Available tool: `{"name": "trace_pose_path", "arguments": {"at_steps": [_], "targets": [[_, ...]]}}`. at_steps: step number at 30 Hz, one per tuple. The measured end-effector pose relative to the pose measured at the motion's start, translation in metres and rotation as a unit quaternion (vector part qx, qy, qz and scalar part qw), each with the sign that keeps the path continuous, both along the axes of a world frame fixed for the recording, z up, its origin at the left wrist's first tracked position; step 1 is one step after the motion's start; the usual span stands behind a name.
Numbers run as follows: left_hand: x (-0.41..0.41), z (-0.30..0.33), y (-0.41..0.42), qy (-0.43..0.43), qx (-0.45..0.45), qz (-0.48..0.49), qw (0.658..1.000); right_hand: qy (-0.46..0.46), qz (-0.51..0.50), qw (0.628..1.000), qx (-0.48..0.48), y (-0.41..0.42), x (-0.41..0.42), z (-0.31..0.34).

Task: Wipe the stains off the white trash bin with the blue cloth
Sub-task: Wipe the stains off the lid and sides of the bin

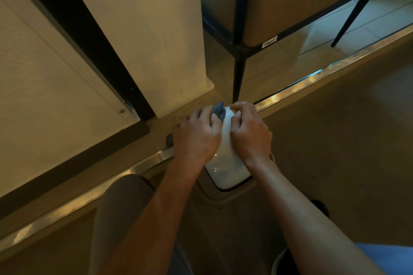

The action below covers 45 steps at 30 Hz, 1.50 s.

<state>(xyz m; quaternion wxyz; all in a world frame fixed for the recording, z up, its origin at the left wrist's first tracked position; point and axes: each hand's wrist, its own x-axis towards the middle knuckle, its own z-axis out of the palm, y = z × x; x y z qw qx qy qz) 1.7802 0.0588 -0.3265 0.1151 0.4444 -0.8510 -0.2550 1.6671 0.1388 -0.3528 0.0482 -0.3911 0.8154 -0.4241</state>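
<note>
The white trash bin (225, 163) stands on the floor just in front of me, seen from above, its glossy lid catching the light. My left hand (196, 138) holds the blue cloth (218, 109) against the bin's left side; folds of cloth stick out past my fingers at the far end and at the lower left. My right hand (249, 131) grips the bin's right side, fingers curled over its far top edge. Most of the bin's body is hidden beneath my hands and arms.
A white pillar (156, 40) and a dark door frame (89, 40) rise just beyond the bin. A black-legged stool (268, 18) stands at the back right. A metal floor strip (312, 78) runs diagonally across. My knee (125, 203) is at the lower left.
</note>
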Motion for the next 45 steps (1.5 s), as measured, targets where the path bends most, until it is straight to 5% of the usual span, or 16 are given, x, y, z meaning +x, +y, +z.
{"name": "trace_pose_path", "arguments": {"at_steps": [5,12,18,25,33,39,45], "targets": [[0.061,-0.014,0.053,0.013,-0.147,-0.085,0.985,-0.001,-0.002,1.000,0.001,0.001,0.001,-0.001],[0.019,0.012,0.010,0.023,0.014,0.012,1.000,0.003,0.000,1.000,0.000,0.001,0.000,-0.003],[0.036,-0.001,0.052,-0.006,-0.130,-0.063,0.989,-0.016,0.013,1.000,-0.013,0.003,-0.001,-0.002],[0.027,0.003,0.013,0.018,-0.024,-0.013,0.999,-0.012,-0.004,1.000,-0.006,0.000,0.000,-0.002],[0.069,-0.023,0.054,0.040,-0.145,-0.092,0.984,-0.011,0.005,1.000,-0.006,0.004,0.001,-0.001],[0.032,-0.002,0.008,0.118,0.066,0.030,0.990,-0.009,0.011,1.000,-0.002,0.004,0.001,-0.001],[0.033,0.000,0.023,0.108,0.004,-0.014,0.994,-0.016,0.016,1.000,-0.007,0.005,0.002,0.002]]}}
